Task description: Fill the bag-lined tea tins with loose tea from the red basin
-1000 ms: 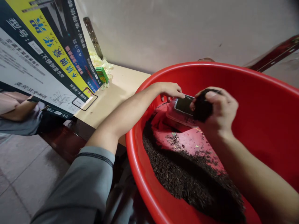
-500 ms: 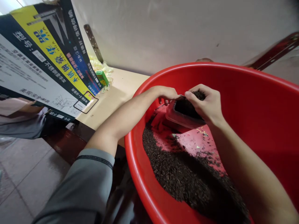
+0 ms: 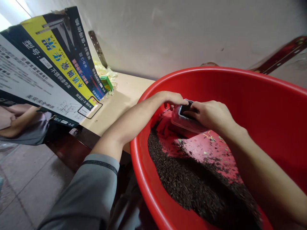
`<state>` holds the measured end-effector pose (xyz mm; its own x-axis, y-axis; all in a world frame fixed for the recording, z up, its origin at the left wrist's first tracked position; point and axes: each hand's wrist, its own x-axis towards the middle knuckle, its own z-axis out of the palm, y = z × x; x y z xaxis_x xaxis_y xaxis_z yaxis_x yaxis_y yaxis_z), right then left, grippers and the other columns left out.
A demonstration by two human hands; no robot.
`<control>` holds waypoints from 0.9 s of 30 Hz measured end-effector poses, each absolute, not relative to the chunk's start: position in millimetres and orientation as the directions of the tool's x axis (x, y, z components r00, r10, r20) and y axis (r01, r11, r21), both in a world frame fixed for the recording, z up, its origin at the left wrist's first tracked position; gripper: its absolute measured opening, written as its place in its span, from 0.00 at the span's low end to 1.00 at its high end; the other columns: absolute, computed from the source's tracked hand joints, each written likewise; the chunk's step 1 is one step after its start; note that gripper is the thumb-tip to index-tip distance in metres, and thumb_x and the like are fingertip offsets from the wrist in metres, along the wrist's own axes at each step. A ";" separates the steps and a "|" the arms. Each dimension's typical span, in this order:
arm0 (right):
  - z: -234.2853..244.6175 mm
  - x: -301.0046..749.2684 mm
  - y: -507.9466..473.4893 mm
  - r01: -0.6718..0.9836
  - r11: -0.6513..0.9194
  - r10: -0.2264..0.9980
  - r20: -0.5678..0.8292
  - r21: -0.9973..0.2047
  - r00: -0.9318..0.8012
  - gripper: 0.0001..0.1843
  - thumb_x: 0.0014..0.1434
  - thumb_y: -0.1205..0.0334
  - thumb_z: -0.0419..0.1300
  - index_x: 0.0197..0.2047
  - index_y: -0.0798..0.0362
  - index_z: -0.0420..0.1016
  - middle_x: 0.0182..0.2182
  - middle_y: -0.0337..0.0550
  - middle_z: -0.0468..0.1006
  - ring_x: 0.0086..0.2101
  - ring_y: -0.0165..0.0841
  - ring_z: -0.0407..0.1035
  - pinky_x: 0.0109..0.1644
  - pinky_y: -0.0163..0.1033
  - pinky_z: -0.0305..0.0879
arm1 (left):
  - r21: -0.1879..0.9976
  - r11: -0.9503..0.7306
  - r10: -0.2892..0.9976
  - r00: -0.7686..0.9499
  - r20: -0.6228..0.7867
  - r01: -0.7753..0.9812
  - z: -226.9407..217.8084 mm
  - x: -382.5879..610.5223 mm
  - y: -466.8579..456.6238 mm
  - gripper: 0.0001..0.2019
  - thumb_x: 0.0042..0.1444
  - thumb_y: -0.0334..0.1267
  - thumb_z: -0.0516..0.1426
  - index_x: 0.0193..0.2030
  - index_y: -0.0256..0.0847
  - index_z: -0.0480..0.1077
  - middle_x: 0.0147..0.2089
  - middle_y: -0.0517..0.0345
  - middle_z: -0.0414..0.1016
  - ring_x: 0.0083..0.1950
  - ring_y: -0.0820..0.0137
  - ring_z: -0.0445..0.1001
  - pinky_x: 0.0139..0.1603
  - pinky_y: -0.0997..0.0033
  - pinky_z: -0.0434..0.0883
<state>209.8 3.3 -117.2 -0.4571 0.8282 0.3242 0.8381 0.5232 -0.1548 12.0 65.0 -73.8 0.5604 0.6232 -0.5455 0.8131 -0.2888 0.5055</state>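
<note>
A big red basin (image 3: 251, 86) holds a heap of dark loose tea leaves (image 3: 192, 185) along its near side. Inside it, a small clear plastic container (image 3: 184, 122) lies tilted, filled with the dark leaves. My left hand (image 3: 171, 98) grips the container's far left edge with curled fingers. My right hand (image 3: 209, 114) lies over the container's mouth, palm down with its fingers pressed together onto the leaves inside.
A large printed cardboard box (image 3: 45, 67) leans at the left over a beige tabletop (image 3: 120, 99). A small green box (image 3: 106, 83) and pale crumpled scraps sit by the wall. A dark red rail (image 3: 280, 56) runs behind the basin. Grey floor tiles lie lower left.
My right hand brought a fistful of leaves to the container, emptied it in, and now lies flat over the opening. The left hand kept its hold on the container.
</note>
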 end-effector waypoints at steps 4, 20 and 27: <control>-114.3 209.7 2.7 0.847 0.514 0.844 0.251 -0.133 -0.473 0.26 0.65 0.37 0.50 0.33 0.48 0.76 0.22 0.41 0.74 0.20 0.33 0.61 0.29 0.39 0.56 | 0.518 -0.295 0.612 0.575 -0.543 0.803 -75.4 11.5 65.8 0.30 0.64 0.55 0.48 0.62 0.34 0.69 0.60 0.39 0.74 0.54 0.56 0.78 0.52 0.55 0.77; -230.3 160.3 -129.7 0.554 0.620 0.698 0.068 -0.555 -0.713 0.48 0.68 0.41 0.52 0.78 0.55 0.32 0.74 0.67 0.47 0.72 0.53 0.47 0.70 0.64 0.58 | 0.459 -0.323 0.657 0.545 -0.520 0.827 -78.5 16.1 68.2 0.30 0.61 0.54 0.50 0.59 0.33 0.73 0.54 0.39 0.78 0.49 0.53 0.79 0.48 0.57 0.75; -273.1 98.4 -101.4 0.542 0.415 0.782 -0.017 -0.730 -0.623 0.52 0.67 0.30 0.38 0.79 0.59 0.31 0.77 0.56 0.36 0.75 0.48 0.33 0.77 0.61 0.36 | 0.483 -0.322 0.649 0.561 -0.513 0.814 -80.3 16.3 69.8 0.30 0.60 0.53 0.51 0.61 0.32 0.73 0.53 0.40 0.78 0.48 0.52 0.78 0.48 0.56 0.74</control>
